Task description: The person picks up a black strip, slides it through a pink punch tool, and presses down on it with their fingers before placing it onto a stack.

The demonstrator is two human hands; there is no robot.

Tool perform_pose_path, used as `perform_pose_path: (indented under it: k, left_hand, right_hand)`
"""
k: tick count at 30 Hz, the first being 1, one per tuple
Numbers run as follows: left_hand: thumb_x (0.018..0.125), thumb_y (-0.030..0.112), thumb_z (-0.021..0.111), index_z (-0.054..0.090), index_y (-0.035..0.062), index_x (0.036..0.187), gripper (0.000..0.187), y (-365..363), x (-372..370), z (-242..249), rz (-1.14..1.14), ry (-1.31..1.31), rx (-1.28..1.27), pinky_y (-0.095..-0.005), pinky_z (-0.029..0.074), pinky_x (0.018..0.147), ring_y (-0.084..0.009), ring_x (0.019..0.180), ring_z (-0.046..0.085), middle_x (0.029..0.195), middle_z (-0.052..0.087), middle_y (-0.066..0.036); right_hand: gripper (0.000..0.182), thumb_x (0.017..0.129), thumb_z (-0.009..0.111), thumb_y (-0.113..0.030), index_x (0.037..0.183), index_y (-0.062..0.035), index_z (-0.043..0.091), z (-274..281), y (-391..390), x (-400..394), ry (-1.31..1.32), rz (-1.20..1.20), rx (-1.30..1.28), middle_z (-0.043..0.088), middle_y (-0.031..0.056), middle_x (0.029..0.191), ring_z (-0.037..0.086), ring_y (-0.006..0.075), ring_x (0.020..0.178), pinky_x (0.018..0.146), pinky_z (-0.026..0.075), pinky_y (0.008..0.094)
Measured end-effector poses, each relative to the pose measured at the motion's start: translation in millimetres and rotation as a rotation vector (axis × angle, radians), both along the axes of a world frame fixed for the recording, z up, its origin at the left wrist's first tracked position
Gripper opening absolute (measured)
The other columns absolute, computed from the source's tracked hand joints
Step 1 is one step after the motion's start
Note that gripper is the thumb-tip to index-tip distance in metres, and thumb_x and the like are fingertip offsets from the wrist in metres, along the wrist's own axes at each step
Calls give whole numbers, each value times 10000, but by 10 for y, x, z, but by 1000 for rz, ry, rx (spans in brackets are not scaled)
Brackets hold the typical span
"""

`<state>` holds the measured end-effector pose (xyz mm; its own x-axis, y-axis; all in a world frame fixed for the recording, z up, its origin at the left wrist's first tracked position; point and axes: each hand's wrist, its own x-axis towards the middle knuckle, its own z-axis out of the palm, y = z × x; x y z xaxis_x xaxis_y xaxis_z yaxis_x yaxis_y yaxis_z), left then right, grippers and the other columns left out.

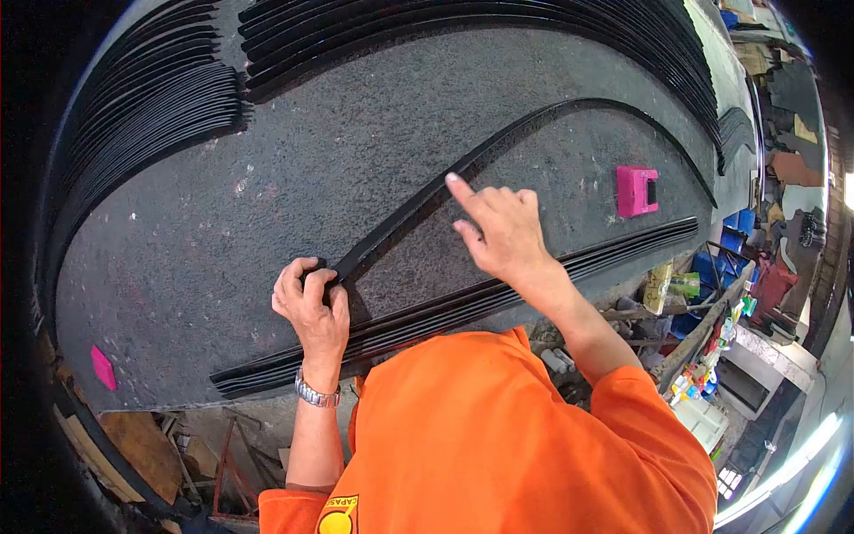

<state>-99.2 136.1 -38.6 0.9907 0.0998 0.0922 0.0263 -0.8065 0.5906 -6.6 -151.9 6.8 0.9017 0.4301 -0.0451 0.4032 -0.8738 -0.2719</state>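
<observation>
On the dark, speckled tabletop (222,240): one long black strip (398,222), set apart from the stacks, running up from the left hand (313,303), bowing over at the far side, and coming back down to the right edge. Left hand has the strip's near end, fingers curled and pinching it; metal-band watch (318,393) on that wrist. Right hand (503,227) is partway along: index finger extended with its tip at the strip, looks like contact; thumb spread away, other fingers loosely curled, nothing gripped.

Near side: flat row of black strips (427,319) lying lengthwise between the strip and the orange shirt (498,427), right forearm crossing over it. Far side: big curved stack of strips (356,36). Far left: second curved stack (142,142). Pink holder with black insert (630,191) sits under the bow, right side. Smaller pink piece (104,368) at the left edge.
</observation>
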Motion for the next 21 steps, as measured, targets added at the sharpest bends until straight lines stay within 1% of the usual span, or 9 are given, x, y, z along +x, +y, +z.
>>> perform_pose_path:
  k: [5, 9, 15, 18, 21]
  left_hand:
    - [737, -15, 669, 653, 120, 1003, 299, 0, -15, -16, -8, -4, 9, -491, 306, 1068, -314, 1244, 511, 1228, 574, -76]
    - [736, -15, 669, 649, 117, 1001, 297, 3, -15, -19, -11, -1, 17, -494, 307, 1072, -315, 1255, 510, 1233, 575, -75]
    - [765, 8, 680, 643, 118, 996, 259, -27, 26, 49, 15, 27, 10, -496, 313, 1063, -315, 1246, 514, 1243, 582, -78]
    - [778, 23, 692, 637, 115, 1004, 250, -53, 63, 108, 35, 79, 51, -496, 316, 1054, -306, 1236, 518, 1236, 589, -75]
    - [785, 56, 705, 633, 118, 1026, 259, -104, 180, 264, 11, 134, 168, -492, 320, 1044, -288, 1231, 524, 1234, 593, -62]
  right_hand:
    - [705, 836, 753, -226, 1492, -147, 509, -8, 97, -115, 28, 83, 30, 566, 37, 875, 561, 237, 820, 761, 357, 432]
    - [712, 844, 746, -245, 1501, -141, 494, -39, -76, -27, 9, -23, -28, 591, 42, 903, 579, 238, 856, 786, 367, 436]
    - [692, 845, 749, -269, 1483, -134, 517, -180, -577, -11, -50, -215, -119, 610, 46, 948, 597, 249, 899, 820, 380, 446]
    - [679, 842, 753, -277, 1471, -142, 534, -236, -711, -115, -85, -238, -143, 616, 52, 996, 601, 250, 929, 827, 382, 448]
    - [657, 859, 742, -254, 1473, -155, 532, -157, -713, -236, -134, -232, -101, 634, 41, 1053, 607, 239, 966, 833, 394, 426]
